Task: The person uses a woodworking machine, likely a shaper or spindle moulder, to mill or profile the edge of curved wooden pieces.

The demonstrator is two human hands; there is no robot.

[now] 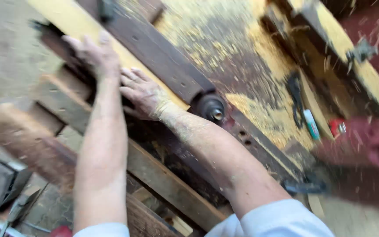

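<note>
— Where do we have our hands right now?

— Both on the pale wooden board (80, 19), which lies flat on the machine desk (224, 48) and runs from the far left corner down toward the round cutter hub (210, 107) near the middle. Our left hand (92, 52) is farther up the board, palm down, fingers (73, 44) laid flat and slightly spread over its near edge. Our right hand (142, 92) sits just behind it, closer to the hub, fingers (130, 77) also flat and a little apart, pressing down and pinching nothing.

— And the board's long axis?

— It goes diagonally, upper left to lower right, alongside the dark wooden fence (154, 48) that touches its far side. The board stretches away from our fingers toward the far left corner, and its near end stops just beside the hub. So the right hand is the one nearer the cutter, and the left is nearer the board's far length.

— What else do we see around?

— Sawdust (259, 39) thick over the desk's right side, chips blurred across the view. A small teal tube (311, 124) and a red object (336, 127) lie near the right edge. Rough timber beams (66, 101) sit under our forearms at the near left edge. The view is blurred, so we cannot make out finer details.
</note>
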